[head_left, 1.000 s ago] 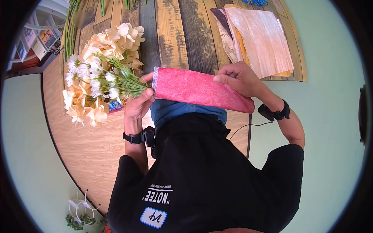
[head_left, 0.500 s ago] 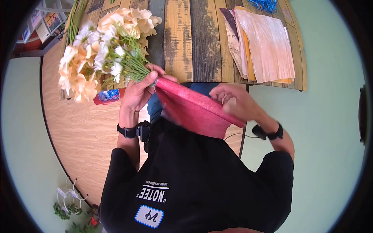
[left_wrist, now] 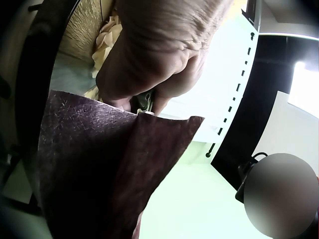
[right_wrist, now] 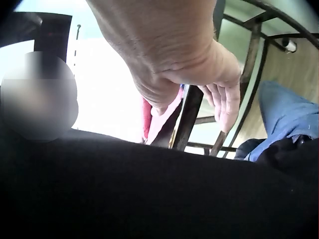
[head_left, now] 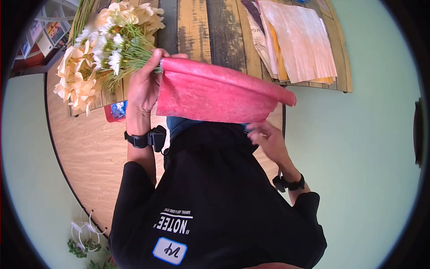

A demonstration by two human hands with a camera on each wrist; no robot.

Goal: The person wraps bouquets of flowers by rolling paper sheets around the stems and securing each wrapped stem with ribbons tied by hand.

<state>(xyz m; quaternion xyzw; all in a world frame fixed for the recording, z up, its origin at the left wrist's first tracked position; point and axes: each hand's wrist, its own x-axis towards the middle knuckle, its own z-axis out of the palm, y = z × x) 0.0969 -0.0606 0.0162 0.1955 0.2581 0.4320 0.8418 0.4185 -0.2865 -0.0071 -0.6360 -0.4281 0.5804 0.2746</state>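
My left hand (head_left: pixel 144 85) grips a bouquet (head_left: pixel 105 56) of cream and white flowers by its green stems, with the blooms pointing left. From that hand a sheet of pinkish-red wrapping paper (head_left: pixel 206 96) stretches right, hiding the lower stems; its upper part forms a roll and a flap hangs below. The left wrist view shows the paper (left_wrist: pixel 79 144) looking dark, its edge right at the fingertips. My right hand (head_left: pixel 271 141) is slightly blurred, just under the flap's lower right corner. Its thumb and fingers stand apart in the right wrist view, with pink paper (right_wrist: pixel 146 119) behind the thumb.
On the wooden table (head_left: pixel 192 36) lies a stack of wrapping sheets (head_left: pixel 300 42) at the right, and green stems (head_left: pixel 77 20) at the far left. A red container (head_left: pixel 109 115) with something blue inside shows below the table's left edge.
The left hand has moved left and slightly up with the bouquet. The paper, first flat, now has a rolled upper part. The right hand has left its upper side and dropped below the flap.
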